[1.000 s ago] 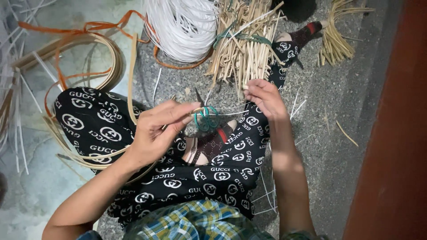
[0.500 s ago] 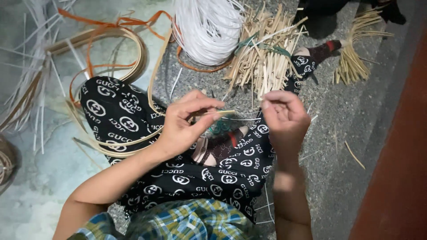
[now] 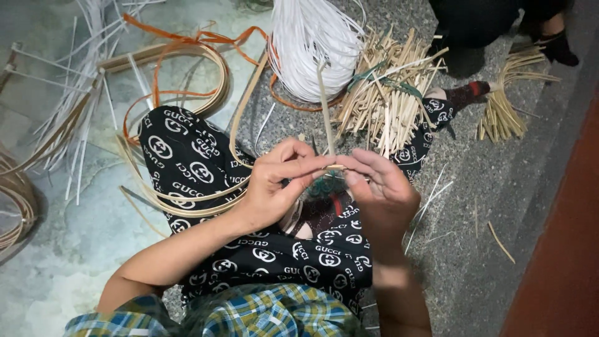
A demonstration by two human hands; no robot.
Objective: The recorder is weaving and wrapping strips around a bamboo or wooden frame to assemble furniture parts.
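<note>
Left hand (image 3: pixel 274 184): closed in a pinch, thumb and forefinger meeting the other hand over the lap, so that the work is braced from both sides.
Right hand (image 3: pixel 380 193): fingers curled and closed, their tips pressed to the same point; the palm faces inward and hides part of what it grips.
Pale thin strip (image 3: pixel 326 112): held upright between the two hands, its lower end nipped at the fingertips and its upper end standing free in front of the white bundle. The upright hold keeps the loose length clear of the lap.
Small green-and-red piece (image 3: pixel 326 193): just below the fingertips, resting on the lap, mostly hidden by the hands; its make cannot be told.
Patterned black trousers (image 3: pixel 187 156): legs folded on the floor, serving as the work surface.
White coil of strips (image 3: pixel 312 43): beyond the knees, near at hand.
Heap of short tan sticks (image 3: pixel 387 93): just beside the coil, touching it.
Second small stick bundle (image 3: pixel 505 106): well apart, at the far right.
Tan cane loops with orange band (image 3: pixel 181 68): to the left, one loop lying across the knee.
Grey stone floor (image 3: pixel 474 206): scattered with stray slivers.
</note>
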